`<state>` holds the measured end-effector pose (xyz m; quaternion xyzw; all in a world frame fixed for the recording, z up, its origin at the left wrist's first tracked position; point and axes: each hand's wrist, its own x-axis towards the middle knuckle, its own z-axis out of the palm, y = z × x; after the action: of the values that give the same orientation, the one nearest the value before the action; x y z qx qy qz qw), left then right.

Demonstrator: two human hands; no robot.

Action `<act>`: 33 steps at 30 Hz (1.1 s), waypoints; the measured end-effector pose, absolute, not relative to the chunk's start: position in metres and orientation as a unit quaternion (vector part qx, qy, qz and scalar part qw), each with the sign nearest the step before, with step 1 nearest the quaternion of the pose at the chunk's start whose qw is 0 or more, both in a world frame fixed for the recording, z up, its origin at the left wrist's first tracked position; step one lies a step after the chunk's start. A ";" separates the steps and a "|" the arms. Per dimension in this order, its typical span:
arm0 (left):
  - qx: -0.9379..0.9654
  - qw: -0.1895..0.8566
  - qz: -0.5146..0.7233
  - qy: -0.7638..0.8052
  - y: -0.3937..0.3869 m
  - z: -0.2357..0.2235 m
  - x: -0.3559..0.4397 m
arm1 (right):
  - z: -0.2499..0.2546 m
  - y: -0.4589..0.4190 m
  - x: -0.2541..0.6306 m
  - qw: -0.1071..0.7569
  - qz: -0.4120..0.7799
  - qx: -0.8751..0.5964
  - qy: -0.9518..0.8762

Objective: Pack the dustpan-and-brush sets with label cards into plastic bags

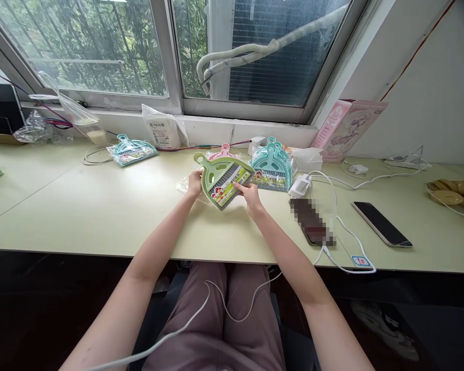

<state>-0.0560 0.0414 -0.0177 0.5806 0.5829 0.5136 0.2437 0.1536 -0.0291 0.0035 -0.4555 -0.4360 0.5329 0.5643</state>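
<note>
One green dustpan (pixel 215 169) in two grips (pixel 249 196)

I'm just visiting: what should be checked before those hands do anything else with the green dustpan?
1. Both hands on the green dustpan: ok, left hand at one edge, right hand at the other.
2. Label facing the camera: ok.
3. Brush fastened to it: cannot tell.
4. Plastic wrap well away from left hand: not ok, close by.
5. Lap free of cables: not ok, white cable across it.
</note>
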 end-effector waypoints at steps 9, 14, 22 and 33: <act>0.471 0.215 0.579 0.630 0.051 -0.019 -0.089 | 0.005 -0.022 0.167 0.498 0.566 -0.525 -0.395; 0.521 0.137 0.575 0.616 0.044 -0.011 -0.083 | 0.004 -0.024 0.163 0.499 0.557 -0.516 -0.419; 0.720 0.029 0.479 0.502 0.019 0.007 -0.048 | -0.004 -0.022 0.158 0.523 0.511 -0.506 -0.457; 0.392 -0.033 0.711 0.583 0.002 0.027 -0.052 | -0.006 -0.015 0.164 0.563 0.580 -0.442 -0.390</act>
<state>-0.0525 0.0025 0.0265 0.3915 0.5826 0.7115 -0.0332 0.1641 -0.0150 -0.0063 -0.4417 -0.3897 0.5799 0.5628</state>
